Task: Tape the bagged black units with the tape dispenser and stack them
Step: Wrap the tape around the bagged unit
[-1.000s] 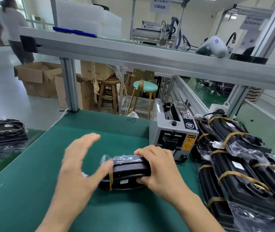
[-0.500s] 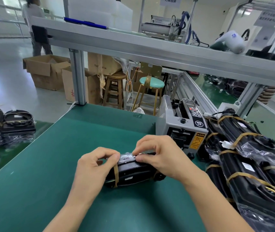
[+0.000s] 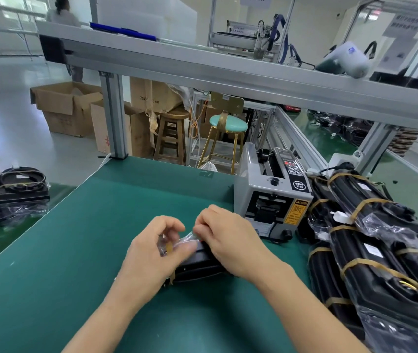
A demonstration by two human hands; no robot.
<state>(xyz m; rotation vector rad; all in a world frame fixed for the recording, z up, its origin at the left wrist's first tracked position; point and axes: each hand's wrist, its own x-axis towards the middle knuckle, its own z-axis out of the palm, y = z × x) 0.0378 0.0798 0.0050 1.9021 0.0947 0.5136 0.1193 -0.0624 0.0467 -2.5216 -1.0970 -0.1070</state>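
A bagged black unit (image 3: 197, 266) lies on the green mat (image 3: 75, 250) in front of me, mostly covered by both hands. My left hand (image 3: 157, 250) pinches the loose clear plastic of the bag at the unit's left end, where a tan tape strip shows. My right hand (image 3: 231, 240) grips the unit's top right and pinches the same plastic flap. The grey tape dispenser (image 3: 271, 197) stands just behind my right hand. A stack of taped black units (image 3: 381, 250) lies to the right.
More bagged black units (image 3: 12, 192) sit on the left beyond the mat's edge. An aluminium frame post (image 3: 113, 115) and shelf beam (image 3: 228, 70) rise at the back. Stools and cardboard boxes (image 3: 68, 105) stand on the floor behind the bench.
My left hand came down from an open hover onto the unit's left end and now pinches the bag flap. Both hands shifted slightly up the unit, folding the plastic.
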